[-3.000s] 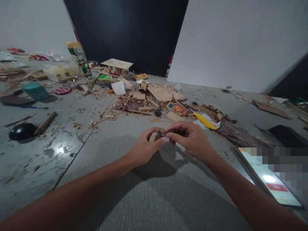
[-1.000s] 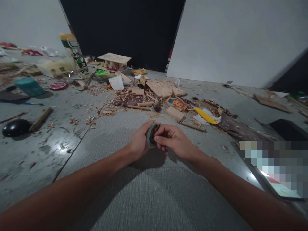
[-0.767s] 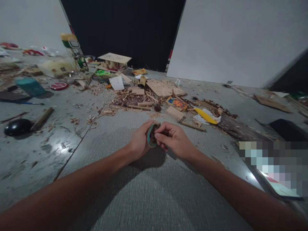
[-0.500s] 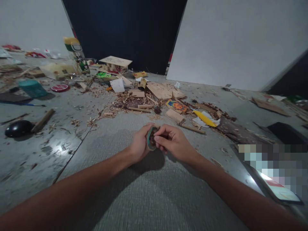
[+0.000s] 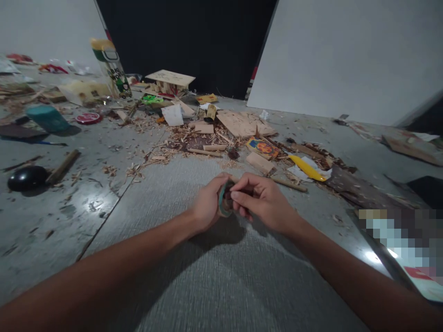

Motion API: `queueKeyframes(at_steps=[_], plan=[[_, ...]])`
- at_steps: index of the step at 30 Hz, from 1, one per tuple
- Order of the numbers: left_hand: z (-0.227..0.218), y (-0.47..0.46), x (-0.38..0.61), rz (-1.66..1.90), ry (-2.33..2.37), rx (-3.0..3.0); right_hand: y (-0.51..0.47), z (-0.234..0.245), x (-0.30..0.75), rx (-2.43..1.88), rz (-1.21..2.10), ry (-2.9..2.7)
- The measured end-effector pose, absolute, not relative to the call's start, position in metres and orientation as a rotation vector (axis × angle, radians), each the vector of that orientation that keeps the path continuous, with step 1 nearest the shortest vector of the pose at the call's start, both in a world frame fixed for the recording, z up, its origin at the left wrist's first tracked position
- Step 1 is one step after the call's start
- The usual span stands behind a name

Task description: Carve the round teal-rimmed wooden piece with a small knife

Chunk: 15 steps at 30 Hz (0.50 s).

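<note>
My left hand (image 5: 206, 203) is closed around a small round piece with a teal rim (image 5: 220, 199) and a dark brown inside, held tilted a little above the grey floor. From the other side, my right hand (image 5: 265, 203) reaches to its opening, with thumb and forefinger pinched together at the brown part. Whatever those fingertips hold is too small and shaded to name. Just beyond the hands lie a pale wood block (image 5: 260, 163) and a thin wooden stick (image 5: 290, 184).
Wood shavings (image 5: 180, 138), a plywood board (image 5: 242, 123) and a yellow tool-like piece (image 5: 308, 168) lie ahead. At left are a black rounded object (image 5: 28, 179), a teal cup-like container (image 5: 47, 118), a red lid (image 5: 89, 118) and a tall bottle (image 5: 112, 69). A phone-like screen (image 5: 424, 281) is at right.
The whole view has shifted slightly, so the surroundings and both hands appear farther right. Both hands keep nearly the same grip, with the right fingertips still at the round piece.
</note>
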<state>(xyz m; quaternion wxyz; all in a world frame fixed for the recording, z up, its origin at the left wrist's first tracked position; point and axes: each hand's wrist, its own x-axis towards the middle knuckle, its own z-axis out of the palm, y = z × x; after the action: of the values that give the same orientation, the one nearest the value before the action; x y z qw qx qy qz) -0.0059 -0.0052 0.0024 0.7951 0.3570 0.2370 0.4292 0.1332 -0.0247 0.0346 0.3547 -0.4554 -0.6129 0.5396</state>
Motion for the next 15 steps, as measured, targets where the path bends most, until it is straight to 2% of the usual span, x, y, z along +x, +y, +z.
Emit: queueKeyframes(at_steps=[15], plan=[[0.0007, -0.0028, -0.0045, 1.063, 0.615, 0.699, -0.0290, 0.0268, 0.1283, -1.144, 1.223, -1.659]])
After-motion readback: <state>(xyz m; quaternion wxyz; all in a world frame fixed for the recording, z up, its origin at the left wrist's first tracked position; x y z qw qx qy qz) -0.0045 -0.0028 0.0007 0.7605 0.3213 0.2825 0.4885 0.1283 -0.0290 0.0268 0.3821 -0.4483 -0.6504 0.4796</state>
